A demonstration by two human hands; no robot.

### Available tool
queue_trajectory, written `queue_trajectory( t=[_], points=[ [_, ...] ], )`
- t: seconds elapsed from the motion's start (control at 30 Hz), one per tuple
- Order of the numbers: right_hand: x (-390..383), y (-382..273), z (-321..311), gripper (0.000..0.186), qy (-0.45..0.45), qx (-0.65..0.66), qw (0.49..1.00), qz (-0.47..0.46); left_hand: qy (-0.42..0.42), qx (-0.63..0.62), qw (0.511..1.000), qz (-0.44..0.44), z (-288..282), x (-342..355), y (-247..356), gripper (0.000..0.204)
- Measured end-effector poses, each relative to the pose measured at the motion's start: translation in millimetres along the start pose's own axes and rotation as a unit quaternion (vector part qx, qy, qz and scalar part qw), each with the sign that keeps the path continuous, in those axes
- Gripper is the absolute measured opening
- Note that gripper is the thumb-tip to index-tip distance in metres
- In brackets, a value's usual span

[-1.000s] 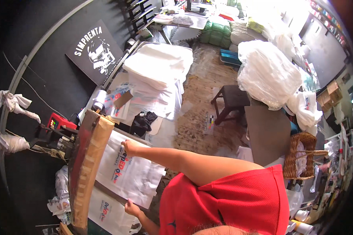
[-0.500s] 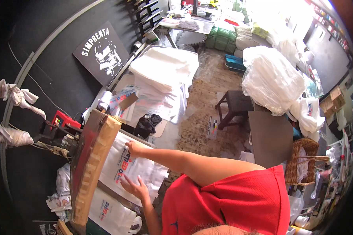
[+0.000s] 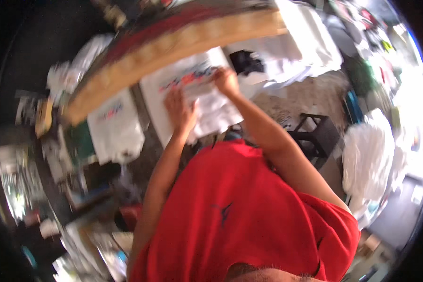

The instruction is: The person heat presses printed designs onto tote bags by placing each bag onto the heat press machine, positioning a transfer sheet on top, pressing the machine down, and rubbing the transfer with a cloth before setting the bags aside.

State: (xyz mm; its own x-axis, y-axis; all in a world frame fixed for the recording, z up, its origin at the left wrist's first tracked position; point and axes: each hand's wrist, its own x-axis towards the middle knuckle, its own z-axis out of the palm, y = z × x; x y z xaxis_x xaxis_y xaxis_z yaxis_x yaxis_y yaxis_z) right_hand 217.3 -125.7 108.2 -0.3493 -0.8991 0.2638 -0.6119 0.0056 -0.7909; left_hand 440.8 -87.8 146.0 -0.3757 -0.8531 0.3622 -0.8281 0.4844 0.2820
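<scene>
A white printed bag (image 3: 216,115) with blue and red lettering lies on a flat support in front of me, its near part wrinkled. My left hand (image 3: 179,110) rests on the bag's left part, fingers stretched out and thumb apart, slightly smeared by motion. At the right edge of the bag, near the print, my right hand (image 3: 226,81) has its fingers closed on the cloth; the fingertips are blurred. Just beyond both hands, a wood-edged press frame (image 3: 183,40) stands raised. To the left lies a second white printed bag (image 3: 115,127).
Black crumpled cloth (image 3: 246,62) and a stack of white sheets (image 3: 310,35) lie beyond my right hand. A dark stool (image 3: 317,136) stands on the floor at right, near a big white plastic-wrapped bundle (image 3: 369,157). The picture is blurred.
The view has swung left, so the bags and frame appear higher up. My left hand has come down onto the bag from just above it; my right hand stays at its edge.
</scene>
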Motion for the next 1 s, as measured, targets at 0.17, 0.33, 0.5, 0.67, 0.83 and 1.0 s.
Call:
queue_trajectory(
  t=[0.17,0.33,0.5,0.67,0.83,1.0],
  points=[
    [12.4,-25.6,-6.0,0.03,-0.068,-0.047,0.996,0.034,-0.021,0.036,0.998,-0.054,4.7,-11.2,-8.5,0.075],
    [12.3,-36.2,-4.0,0.031,-0.07,-0.029,0.996,0.04,-0.031,0.034,0.997,-0.065,4.5,-14.5,-17.5,0.074],
    [10.7,-30.8,-6.5,0.031,-0.071,-0.068,0.995,0.023,-0.01,0.032,0.998,-0.051,6.0,-17.5,-17.3,0.074],
    [13.0,-25.3,-7.3,0.031,-0.086,-0.074,0.993,0.017,0.004,0.02,0.999,-0.046,10.5,-17.9,-18.7,0.072],
    [13.4,-30.8,-13.6,0.032,-0.099,-0.06,0.993,0.024,0.007,0.023,0.998,-0.05,13.3,-17.8,-19.9,0.071],
    [11.3,-32.7,-13.7,0.033,-0.109,-0.089,0.989,0.038,0.013,0.01,0.999,-0.04,12.0,-16.7,-19.9,0.07]
  ],
)
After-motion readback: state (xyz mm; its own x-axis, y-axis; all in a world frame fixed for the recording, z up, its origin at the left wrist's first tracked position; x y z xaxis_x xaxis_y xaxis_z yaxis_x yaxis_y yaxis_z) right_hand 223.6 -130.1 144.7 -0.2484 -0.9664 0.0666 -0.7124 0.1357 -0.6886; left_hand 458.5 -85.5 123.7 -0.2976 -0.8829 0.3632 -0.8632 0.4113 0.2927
